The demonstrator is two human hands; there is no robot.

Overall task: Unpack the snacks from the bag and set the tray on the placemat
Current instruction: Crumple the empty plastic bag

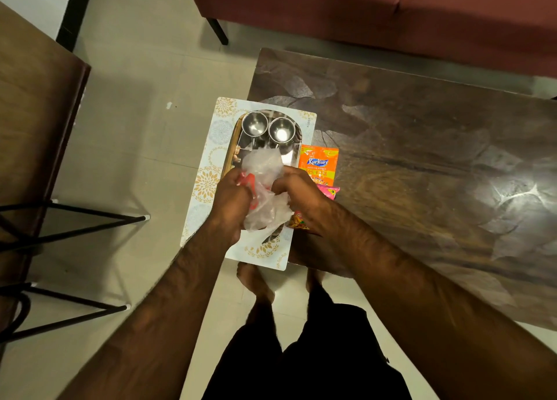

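Both hands work over the near half of the tray (290,156). Left hand (232,200) and right hand (297,191) each have fingers curled into the crumpled clear bag (263,170), gripping it between them; nothing else is held. Tray sits on the placemat (208,173), directly below the hands, long axis running away from the person, two steel bowls (255,124) at its far end. Placemat reaches past the left edge of the counter (422,158); what supports that part cannot be told. Snacks lie to the right of the tray: Kurkure packet (318,164) just beside it, pink packet (330,191) nearer, third packet (297,220) partly hidden under the right wrist. Judgement: bag looks emptied and tray is placed; remaining move is clearing the bag. Right hand is nearer the packets, left nearer the placemat's free edge.
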